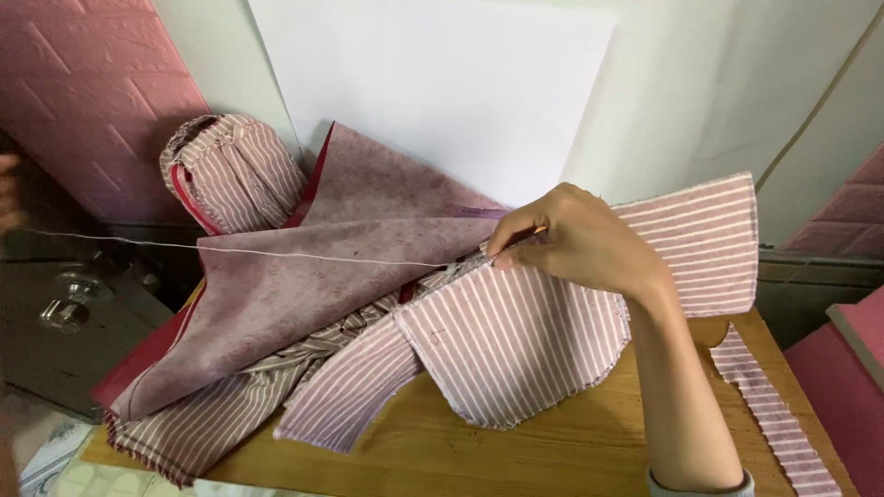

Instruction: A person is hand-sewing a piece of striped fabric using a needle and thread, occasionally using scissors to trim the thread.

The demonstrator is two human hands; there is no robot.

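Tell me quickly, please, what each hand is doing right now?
Left hand: only a sliver shows at the frame edge, where the taut thread ends; grip cannot be told.
Right hand: fingers pinched shut on the striped fabric.

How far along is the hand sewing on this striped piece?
Done: striped panel is cut and marked. In hand: the right hand pinches its upper edge, with thread drawn taut toward the left hand at the frame edge. Left: most of that edge shows no visible stitches; a striped strip lies unused.
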